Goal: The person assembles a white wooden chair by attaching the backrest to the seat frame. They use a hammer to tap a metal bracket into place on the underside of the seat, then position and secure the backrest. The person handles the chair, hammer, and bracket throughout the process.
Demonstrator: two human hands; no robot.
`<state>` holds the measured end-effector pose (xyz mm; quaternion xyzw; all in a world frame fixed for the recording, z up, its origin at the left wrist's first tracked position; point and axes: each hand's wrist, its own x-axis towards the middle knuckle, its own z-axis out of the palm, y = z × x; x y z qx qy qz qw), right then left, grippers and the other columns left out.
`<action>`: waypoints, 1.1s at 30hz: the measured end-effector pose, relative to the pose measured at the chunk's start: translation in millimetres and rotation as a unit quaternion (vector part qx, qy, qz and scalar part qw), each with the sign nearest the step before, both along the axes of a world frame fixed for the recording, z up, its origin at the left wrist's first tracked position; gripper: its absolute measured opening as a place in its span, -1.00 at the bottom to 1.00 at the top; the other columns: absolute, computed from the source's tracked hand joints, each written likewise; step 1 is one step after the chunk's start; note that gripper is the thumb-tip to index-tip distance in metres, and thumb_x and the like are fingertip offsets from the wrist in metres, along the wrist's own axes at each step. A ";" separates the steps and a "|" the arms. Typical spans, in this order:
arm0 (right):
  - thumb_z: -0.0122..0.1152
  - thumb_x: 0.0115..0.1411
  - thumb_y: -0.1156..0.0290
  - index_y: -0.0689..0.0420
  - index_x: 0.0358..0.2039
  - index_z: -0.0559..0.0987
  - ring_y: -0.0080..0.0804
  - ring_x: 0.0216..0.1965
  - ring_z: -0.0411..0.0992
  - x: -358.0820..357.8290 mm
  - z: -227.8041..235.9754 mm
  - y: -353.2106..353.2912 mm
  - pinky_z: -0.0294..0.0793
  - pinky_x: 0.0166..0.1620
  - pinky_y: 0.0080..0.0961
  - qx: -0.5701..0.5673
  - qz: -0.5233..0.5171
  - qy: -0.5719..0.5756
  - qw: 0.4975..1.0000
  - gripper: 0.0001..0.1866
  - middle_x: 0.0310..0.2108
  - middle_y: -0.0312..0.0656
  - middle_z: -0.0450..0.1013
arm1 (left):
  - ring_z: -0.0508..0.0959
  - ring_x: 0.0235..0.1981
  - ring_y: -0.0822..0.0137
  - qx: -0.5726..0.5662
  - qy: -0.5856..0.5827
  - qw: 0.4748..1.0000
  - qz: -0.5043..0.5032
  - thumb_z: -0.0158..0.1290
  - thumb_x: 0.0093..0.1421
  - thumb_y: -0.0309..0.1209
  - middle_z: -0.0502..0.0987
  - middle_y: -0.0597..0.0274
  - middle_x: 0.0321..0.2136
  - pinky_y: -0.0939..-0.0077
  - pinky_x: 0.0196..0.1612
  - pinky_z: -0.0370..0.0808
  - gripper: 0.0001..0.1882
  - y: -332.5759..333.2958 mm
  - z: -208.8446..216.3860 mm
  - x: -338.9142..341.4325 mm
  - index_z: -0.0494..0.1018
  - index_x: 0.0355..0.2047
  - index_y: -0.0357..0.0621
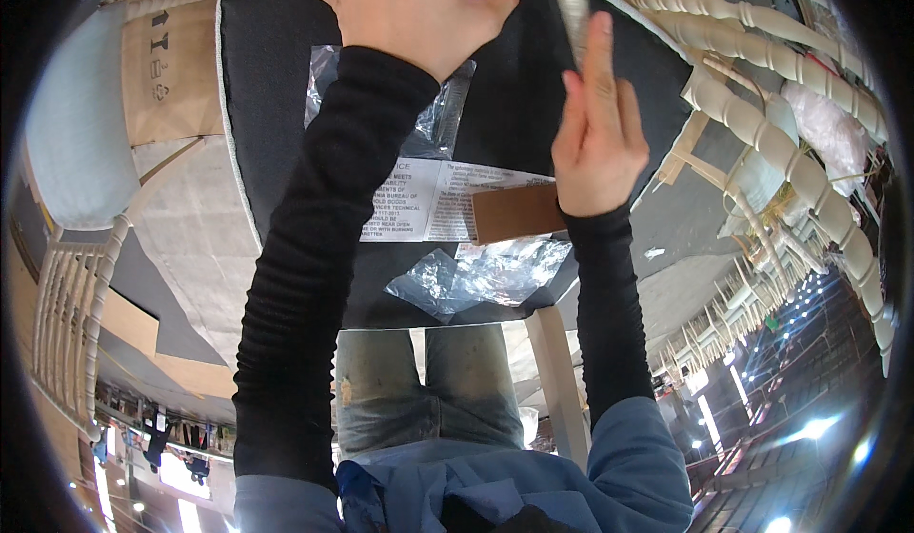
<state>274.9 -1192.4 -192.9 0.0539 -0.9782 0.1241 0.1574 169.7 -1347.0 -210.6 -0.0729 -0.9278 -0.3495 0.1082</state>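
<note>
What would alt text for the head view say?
The person's left hand, cut off by the top edge, and right hand, one finger extended beside a blurred pale object, are over black cloth. On it lie clear plastic bags, a white printed sheet and brown card; pale spindles show at right.

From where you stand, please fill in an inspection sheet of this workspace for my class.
Surface: black fabric panel with a pale edge.
Job's things: blurred pale object by the right hand; kind unclear.
Clutter: printed paper, partly covered by brown cardboard piece; crumpled clear plastic nearer the person.
Hands: left hand spread over the panel, partly out of frame; right index finger extended, grip unclear.
Cables: nothing seen.
Surroundings: pale turned rods at right; cardboard carton at left.
</note>
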 end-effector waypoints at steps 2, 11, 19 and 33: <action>0.29 0.18 0.56 0.05 0.31 0.36 -0.37 -0.53 0.44 -0.1 10.0 -1.6 0.51 -0.48 -0.50 -0.023 0.013 0.053 0.998 -0.34 -0.36 -0.18 0.41 | 0.40 0.07 0.24 -0.015 -0.007 1.000 0.000 0.32 -0.14 -0.20 0.55 0.38 -0.20 -0.07 0.20 0.02 -0.66 -0.2 1.5 1.7 0.60 -0.30 0.08; 0.24 0.22 0.58 0.06 0.30 0.38 -0.40 -0.56 0.40 4.1 13.2 -8.1 0.44 -0.47 -0.56 -0.118 -0.002 0.062 0.991 -0.38 -0.43 -0.16 0.49 | 0.36 0.06 0.26 -0.055 0.054 0.995 -0.059 0.30 -0.04 -0.16 0.49 0.45 -0.18 -0.15 0.14 0.00 -0.74 -8.2 -4.3 3.8 0.63 -0.28 0.28; 0.18 0.27 0.57 0.10 0.31 0.36 -0.41 -0.51 0.43 8.6 18.4 -9.6 0.45 -0.40 -0.59 -0.176 -0.052 -0.004 0.983 -0.43 -0.30 -0.09 0.58 | 0.32 0.06 0.25 -0.050 0.058 0.994 -0.073 0.25 0.05 -0.14 0.47 0.46 -0.17 -0.17 0.11 -0.02 -0.83 -8.2 -3.6 0.7 0.64 -0.29 0.34; 0.21 0.27 0.51 -0.03 0.28 0.42 -0.44 -0.58 0.41 7.2 7.0 -8.3 0.45 -0.47 -0.56 -0.114 -0.040 0.001 0.993 -0.45 -0.49 -0.19 0.48 | 0.33 0.04 0.24 -0.063 0.063 0.992 -0.086 0.27 0.02 -0.14 0.45 0.42 -0.18 -0.18 0.10 0.00 -0.80 -10.8 -9.6 -3.8 0.62 -0.31 0.31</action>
